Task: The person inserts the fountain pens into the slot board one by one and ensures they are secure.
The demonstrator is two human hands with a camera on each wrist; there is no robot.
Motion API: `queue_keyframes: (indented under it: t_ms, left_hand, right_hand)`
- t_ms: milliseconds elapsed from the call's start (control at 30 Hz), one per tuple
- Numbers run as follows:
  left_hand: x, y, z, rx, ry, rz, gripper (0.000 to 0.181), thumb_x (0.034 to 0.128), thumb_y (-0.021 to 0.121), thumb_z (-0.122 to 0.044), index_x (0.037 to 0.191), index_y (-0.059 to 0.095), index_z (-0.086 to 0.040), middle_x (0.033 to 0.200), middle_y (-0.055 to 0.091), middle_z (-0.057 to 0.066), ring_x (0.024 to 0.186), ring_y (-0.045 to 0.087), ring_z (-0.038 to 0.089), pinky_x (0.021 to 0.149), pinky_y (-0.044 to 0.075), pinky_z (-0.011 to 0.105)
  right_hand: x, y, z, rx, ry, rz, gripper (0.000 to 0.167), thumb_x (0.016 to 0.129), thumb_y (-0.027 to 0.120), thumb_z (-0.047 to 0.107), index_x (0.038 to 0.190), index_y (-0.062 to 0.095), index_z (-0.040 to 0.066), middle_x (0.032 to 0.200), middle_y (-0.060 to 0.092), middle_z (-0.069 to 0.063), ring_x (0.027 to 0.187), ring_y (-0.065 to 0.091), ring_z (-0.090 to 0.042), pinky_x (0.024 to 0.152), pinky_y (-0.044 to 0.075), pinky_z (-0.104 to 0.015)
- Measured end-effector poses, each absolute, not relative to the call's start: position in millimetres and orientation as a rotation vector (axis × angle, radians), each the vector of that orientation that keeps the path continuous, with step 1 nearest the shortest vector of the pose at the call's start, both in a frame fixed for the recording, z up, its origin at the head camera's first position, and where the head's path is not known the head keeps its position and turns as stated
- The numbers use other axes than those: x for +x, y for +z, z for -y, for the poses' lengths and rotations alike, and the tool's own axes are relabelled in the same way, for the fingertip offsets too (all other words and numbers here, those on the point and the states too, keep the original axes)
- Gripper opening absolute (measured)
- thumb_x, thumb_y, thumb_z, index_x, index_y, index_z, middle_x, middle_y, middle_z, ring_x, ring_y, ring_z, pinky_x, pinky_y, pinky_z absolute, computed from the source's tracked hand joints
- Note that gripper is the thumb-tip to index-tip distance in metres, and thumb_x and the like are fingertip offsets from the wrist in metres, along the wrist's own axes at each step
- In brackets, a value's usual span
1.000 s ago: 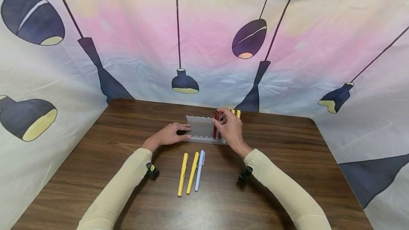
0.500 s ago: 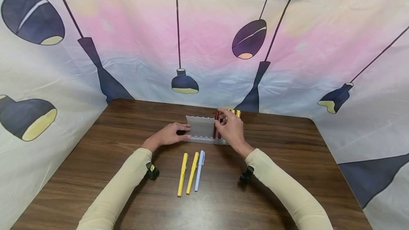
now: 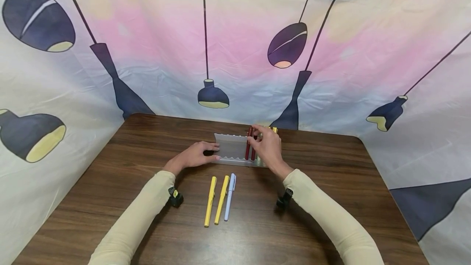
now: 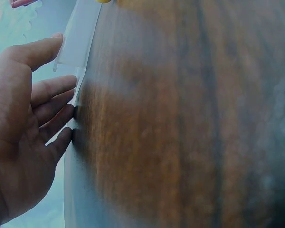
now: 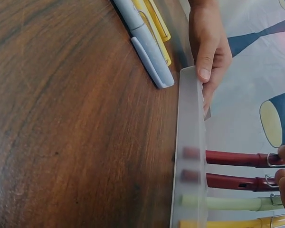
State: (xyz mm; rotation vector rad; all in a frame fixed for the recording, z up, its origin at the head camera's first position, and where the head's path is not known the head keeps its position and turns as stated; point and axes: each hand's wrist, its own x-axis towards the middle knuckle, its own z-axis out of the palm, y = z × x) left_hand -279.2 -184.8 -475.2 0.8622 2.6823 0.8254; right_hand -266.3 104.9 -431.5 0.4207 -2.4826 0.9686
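A translucent pen rack [image 3: 232, 147] with scalloped edges stands near the table's far side. At its left end, my left hand [image 3: 196, 154] holds it, thumb at the front ledge and fingers by the back panel. Two dark red pens [image 5: 232, 181] stand side by side in the rack's slots. Around the red caps, my right hand [image 3: 268, 146] has its thumb and a finger curled in a pinch; the exact contact is partly hidden. Beyond them sit a pale green pen [image 5: 232, 203] and yellow pens [image 3: 274, 130], mostly covered by that hand.
Two yellow pens [image 3: 210, 201] and a light blue pen [image 3: 229, 197] lie on the brown wooden table [image 3: 165, 232], in front of the rack. A cloth backdrop [image 3: 243, 44] printed with lamps hangs behind the table.
My right hand has shifted slightly to the right along the rack, uncovering more of the two red pens. The left hand, rack and loose pens have stayed put.
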Motion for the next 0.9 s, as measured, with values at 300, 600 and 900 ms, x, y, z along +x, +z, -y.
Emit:
queue_keyframes:
  t_ms: [300,600,900]
  left_hand:
    - [-281.4,-478.4,184.5,0.843,0.844,-2.675,0.057,0.1012,0.062,-0.044,0.142,0.061,-0.004,0.155,0.049,0.013,0.146,0.041,0.037,0.117,0.035,0.056]
    - [-281.6,-480.0,185.0,0.840,0.845,-2.678,0.057,0.1009,0.062,-0.044,0.143,0.060,-0.005,0.155,0.049,0.013,0.146,0.042,0.036,0.117,0.035,0.056]
    - [-281.0,-477.7,184.8,0.823,0.853,-2.673,0.057,0.1009,0.063,-0.044,0.143,0.061,-0.006,0.155,0.049,0.012,0.146,0.041,0.036,0.117,0.035,0.056]
  right_hand:
    - [-261.4,-429.5,-110.6,0.416,1.045,2.484,0.032,0.091,0.080,0.023,0.121,0.075,0.013,0.093,0.072,-0.004,0.070,0.071,-0.013,0.070,0.058,-0.041]
    - [-245.5,-426.5,-114.0,0.418,1.158,2.482,0.033,0.090,0.081,0.027,0.118,0.076,0.010,0.091,0.072,-0.003,0.071,0.071,-0.013,0.062,0.058,-0.036]
    - [-226.5,-432.0,-111.8,0.425,1.248,2.529,0.036,0.090,0.081,0.029,0.118,0.076,0.008,0.086,0.070,0.000,0.068,0.068,-0.009,0.058,0.056,-0.029]
